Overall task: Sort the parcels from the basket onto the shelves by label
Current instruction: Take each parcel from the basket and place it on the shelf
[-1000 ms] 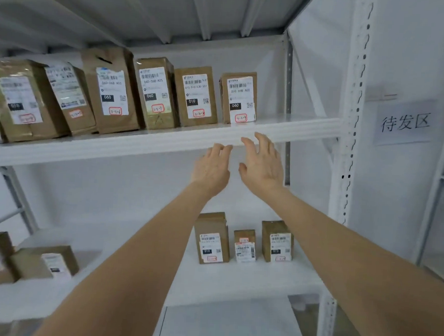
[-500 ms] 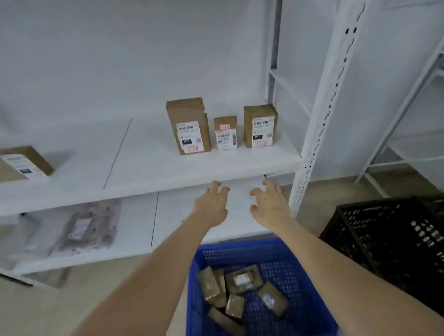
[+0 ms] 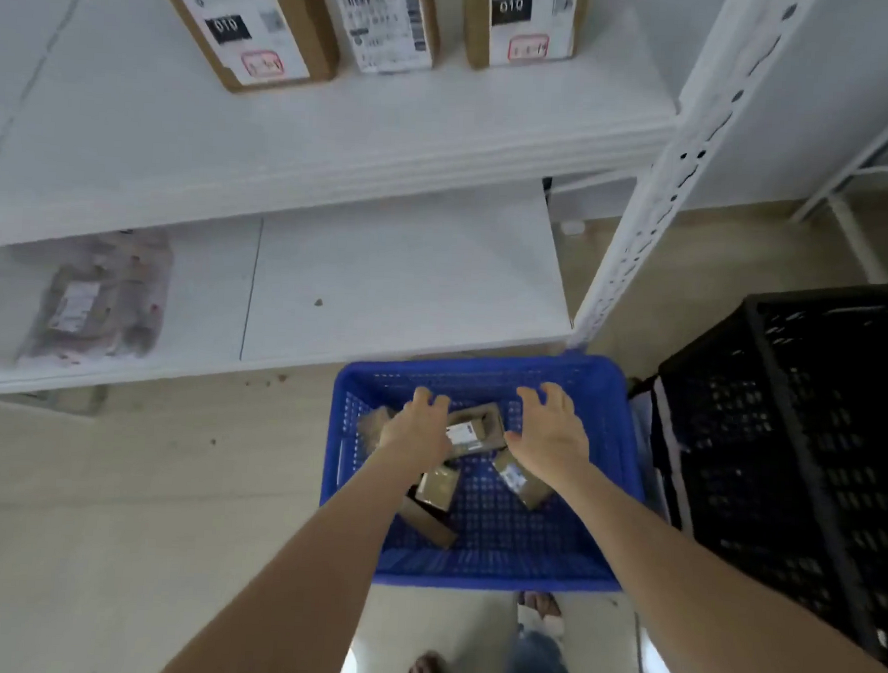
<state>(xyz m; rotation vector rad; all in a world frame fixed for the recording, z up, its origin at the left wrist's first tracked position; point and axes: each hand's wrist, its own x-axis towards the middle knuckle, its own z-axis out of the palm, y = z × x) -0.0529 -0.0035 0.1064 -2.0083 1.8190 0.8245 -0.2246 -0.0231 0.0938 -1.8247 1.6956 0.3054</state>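
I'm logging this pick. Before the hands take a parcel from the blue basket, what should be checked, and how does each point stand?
1. Left hand and right hand hold nothing: ok.
2. Parcels remain in the blue basket: ok.
3. Labelled parcel lies between the hands, label up: ok.
4. Its label code readable: cannot tell, blurred.
5. Bare space on the shelf beside the 010 parcels: ok.

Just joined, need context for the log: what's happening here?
A person is sorting parcels. The left hand and right hand reach into the blue basket, either side of a labelled parcel; fingers spread, neither grips anything yet. Several more parcels lie in the basket; three shelved parcels stand on the white shelf above.
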